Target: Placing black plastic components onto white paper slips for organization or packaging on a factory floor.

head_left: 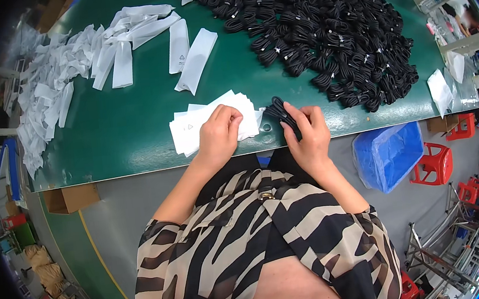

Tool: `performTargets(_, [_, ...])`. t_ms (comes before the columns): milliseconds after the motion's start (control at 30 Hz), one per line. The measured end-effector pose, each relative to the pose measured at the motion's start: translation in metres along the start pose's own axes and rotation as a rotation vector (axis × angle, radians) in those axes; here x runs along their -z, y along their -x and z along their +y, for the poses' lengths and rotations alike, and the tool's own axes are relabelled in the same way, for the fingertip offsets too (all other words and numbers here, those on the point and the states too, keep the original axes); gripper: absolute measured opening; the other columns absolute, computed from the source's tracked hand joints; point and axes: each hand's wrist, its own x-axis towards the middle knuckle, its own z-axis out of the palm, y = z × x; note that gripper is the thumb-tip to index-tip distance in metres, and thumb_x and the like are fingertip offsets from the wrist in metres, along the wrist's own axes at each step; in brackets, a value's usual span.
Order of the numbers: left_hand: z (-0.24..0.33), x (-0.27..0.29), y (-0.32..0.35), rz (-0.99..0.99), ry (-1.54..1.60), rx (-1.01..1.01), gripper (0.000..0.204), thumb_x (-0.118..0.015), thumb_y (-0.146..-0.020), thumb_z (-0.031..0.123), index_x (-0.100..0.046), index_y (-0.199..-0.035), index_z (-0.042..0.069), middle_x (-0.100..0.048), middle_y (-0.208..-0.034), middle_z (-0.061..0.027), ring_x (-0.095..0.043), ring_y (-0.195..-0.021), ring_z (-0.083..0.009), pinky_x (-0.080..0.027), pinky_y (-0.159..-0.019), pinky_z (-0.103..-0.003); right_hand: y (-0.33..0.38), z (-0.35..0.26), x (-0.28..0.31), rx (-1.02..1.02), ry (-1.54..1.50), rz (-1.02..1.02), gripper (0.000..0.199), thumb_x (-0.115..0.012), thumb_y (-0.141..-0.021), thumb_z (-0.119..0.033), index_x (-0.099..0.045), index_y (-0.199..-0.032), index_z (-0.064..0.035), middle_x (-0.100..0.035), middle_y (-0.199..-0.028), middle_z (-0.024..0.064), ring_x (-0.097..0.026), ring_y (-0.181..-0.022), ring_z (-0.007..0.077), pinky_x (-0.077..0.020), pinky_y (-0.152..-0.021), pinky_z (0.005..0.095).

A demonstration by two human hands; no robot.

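A fanned stack of flat white bags [189, 132] lies near the table's front edge. My left hand [219, 135] is over its right part, thumb and forefinger pinched together at the top bag; the pinched bit itself is hidden by the fingertips. Just right of the stack, my right hand [310, 134] grips a coiled black cable [276, 109] between thumb and fingers. The coil's far end points toward the stack, close to the bags' right edge.
A large heap of coiled black cables [320, 32] covers the green table's [133, 125] far right. Filled white bags [196, 61] lie far left, beside a pile of them [45, 105]. Below the front edge stand a blue lined bin [387, 155] and a red stool [434, 164].
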Motion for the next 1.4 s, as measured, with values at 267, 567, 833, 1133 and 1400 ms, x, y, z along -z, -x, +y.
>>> performTargets(267, [-0.003, 0.001, 0.001, -0.007, 0.191, 0.184, 0.004, -0.065, -0.093, -0.002, -0.061, -0.091, -0.001, -0.056, -0.075, -0.0008, -0.048, -0.063, -0.0056, -0.039, -0.056, -0.023, 0.0, -0.013, -0.02, 0.116, -0.106, -0.051, 0.054, -0.078, -0.07, 0.003, -0.07, -0.122, -0.0106, -0.056, -0.096, 0.0105, -0.057, -0.078, 0.0248, -0.0482, -0.063, 0.0337])
performTargets(567, [0.009, 0.008, 0.002, -0.018, 0.275, 0.026, 0.005, -0.064, -0.092, -0.005, -0.06, -0.092, -0.001, -0.06, -0.097, -0.005, -0.05, -0.07, -0.0058, -0.041, -0.059, -0.021, -0.006, 0.005, -0.016, 0.325, -0.17, -0.196, 0.052, -0.075, -0.071, 0.002, -0.07, -0.121, -0.012, -0.058, -0.094, 0.0079, -0.057, -0.077, 0.023, -0.0483, -0.062, 0.0324])
performTargets(833, [0.016, 0.019, -0.006, -0.092, 0.071, -0.295, 0.009, -0.068, -0.086, -0.003, -0.06, -0.087, 0.001, -0.062, -0.108, -0.0094, -0.059, -0.079, -0.0179, -0.047, -0.067, -0.028, -0.003, -0.011, -0.021, -0.616, -0.695, -0.328, 0.026, -0.079, -0.08, -0.004, -0.071, -0.105, -0.0052, -0.062, -0.094, 0.0076, -0.059, -0.071, 0.013, -0.0474, -0.056, 0.0262])
performTargets(1133, [0.023, 0.055, -0.052, 0.062, 0.533, 0.02, 0.006, -0.062, -0.096, 0.008, -0.06, -0.093, 0.004, -0.061, -0.101, -0.001, -0.05, -0.076, -0.0061, -0.04, -0.066, -0.02, -0.042, -0.008, -0.014, 0.118, -0.395, 0.061, 0.043, -0.079, -0.077, -0.001, -0.067, -0.119, -0.006, -0.058, -0.111, 0.0133, -0.061, -0.088, 0.0217, -0.0534, -0.075, 0.0323])
performTargets(1400, [0.008, 0.096, -0.107, 0.457, -0.08, -0.16, 0.026, -0.062, -0.095, 0.004, -0.059, -0.121, -0.001, -0.061, -0.117, -0.0099, -0.061, -0.084, -0.0137, -0.049, -0.073, -0.029, -0.072, 0.081, -0.01, 0.019, 0.327, -0.082, 0.047, -0.067, -0.079, 0.002, -0.063, -0.125, -0.0097, -0.054, -0.115, 0.0151, -0.063, -0.093, 0.0344, -0.0557, -0.073, 0.0431])
